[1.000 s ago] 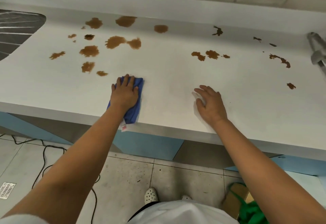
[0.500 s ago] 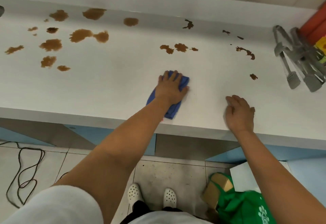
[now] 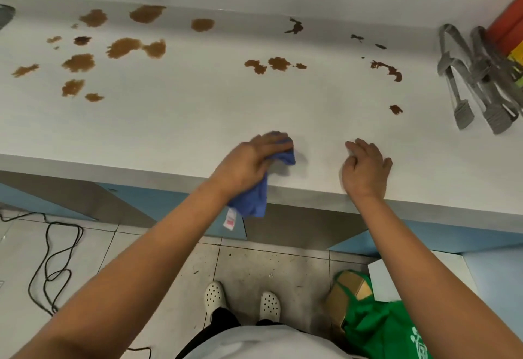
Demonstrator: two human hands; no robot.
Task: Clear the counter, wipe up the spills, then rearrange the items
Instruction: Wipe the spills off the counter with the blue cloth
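My left hand (image 3: 252, 160) grips a bunched blue cloth (image 3: 254, 199) near the front edge of the white counter (image 3: 169, 121); the cloth's tail and its white tag hang over the edge. My right hand (image 3: 365, 167) rests on the counter to the right of the cloth, fingers loosely bent, holding nothing. Brown spills cover the counter: a large cluster (image 3: 124, 47) at the back left, a smaller group (image 3: 277, 64) in the middle, and dark streaks (image 3: 387, 70) toward the right.
Metal tongs (image 3: 478, 81) lie at the counter's right end beside red and yellow items (image 3: 509, 27). A backsplash runs along the rear. On the floor are a black cable (image 3: 51, 259) at left and a green bag (image 3: 382, 327) at right.
My left hand slid the cloth rightward along the front of the counter, then bunched it up; now part of it hangs over the edge. My right hand stayed close by on the counter.
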